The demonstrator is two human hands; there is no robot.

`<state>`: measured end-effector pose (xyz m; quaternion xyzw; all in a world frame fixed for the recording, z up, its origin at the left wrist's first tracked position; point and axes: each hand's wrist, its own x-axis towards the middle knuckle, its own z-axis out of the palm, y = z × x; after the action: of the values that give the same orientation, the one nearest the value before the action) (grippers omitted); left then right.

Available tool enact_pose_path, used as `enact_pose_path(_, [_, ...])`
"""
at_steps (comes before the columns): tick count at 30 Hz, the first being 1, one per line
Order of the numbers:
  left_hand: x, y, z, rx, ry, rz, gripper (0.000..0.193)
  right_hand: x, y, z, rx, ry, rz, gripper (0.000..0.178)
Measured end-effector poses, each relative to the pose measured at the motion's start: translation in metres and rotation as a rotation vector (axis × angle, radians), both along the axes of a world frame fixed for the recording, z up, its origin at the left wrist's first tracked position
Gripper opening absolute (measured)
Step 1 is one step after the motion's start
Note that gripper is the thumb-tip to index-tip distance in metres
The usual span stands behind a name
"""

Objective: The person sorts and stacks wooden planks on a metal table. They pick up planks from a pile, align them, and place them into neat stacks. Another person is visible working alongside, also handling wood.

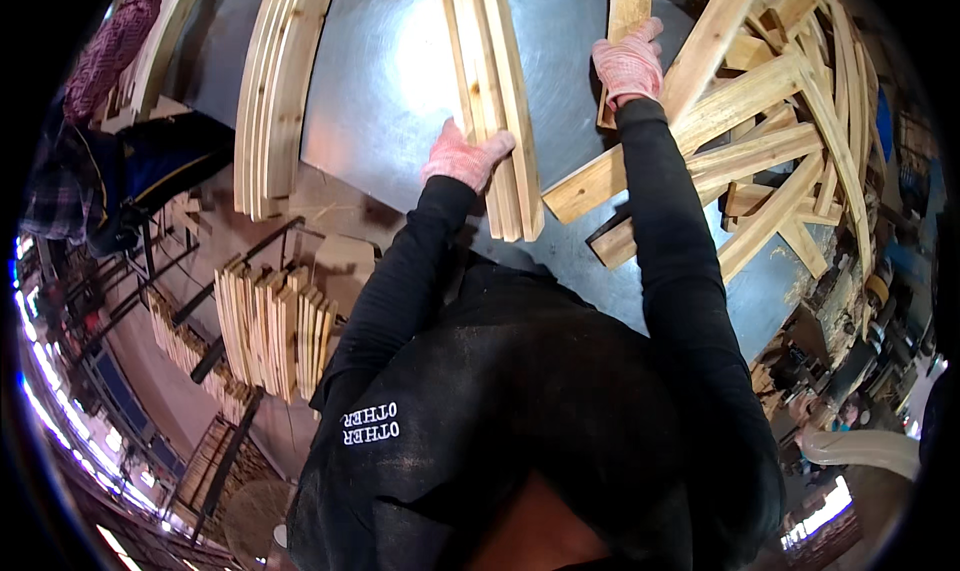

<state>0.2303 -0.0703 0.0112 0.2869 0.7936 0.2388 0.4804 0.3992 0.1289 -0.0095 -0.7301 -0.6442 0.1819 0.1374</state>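
My left hand (468,158), in a pinkish-white knit glove, grips across the near end of a few long pale wooden slats (483,81) lying side by side on a metal table (372,91). The thumb reaches over their top toward the right edge. Farther right, my right hand (630,63), gloved alike, is closed around a single wooden board (629,1) that points away from me. Its fingertips are partly hidden by the board and glove. Just beside that hand lies a loose heap of wooden boards (740,101), crossing at many angles.
Another stack of long slats (285,81) stands to the left, overhanging the table edge. Below it, several upright boards (275,331) rest on a metal rack. A person's patterned sleeve (115,51) shows at far left, near more slats. A pale hose (860,449) curves at lower right.
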Motion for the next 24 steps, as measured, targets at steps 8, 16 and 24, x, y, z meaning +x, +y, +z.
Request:
enact_pose_path(8, [0.002,-0.007,-0.008,0.186,0.226,-0.021,0.120,-0.014,-0.133,-0.031,-0.361,0.417,0.604,0.075])
enact_pose_path(16, [-0.042,-0.018,-0.122,0.544,0.497,-0.294,0.065,-0.028,-0.112,-0.024,-0.416,0.575,0.622,0.059])
enact_pose_path(24, [-0.067,-0.022,-0.125,0.367,0.001,-0.105,0.085,-0.014,-0.126,-0.067,0.019,0.583,1.057,0.047])
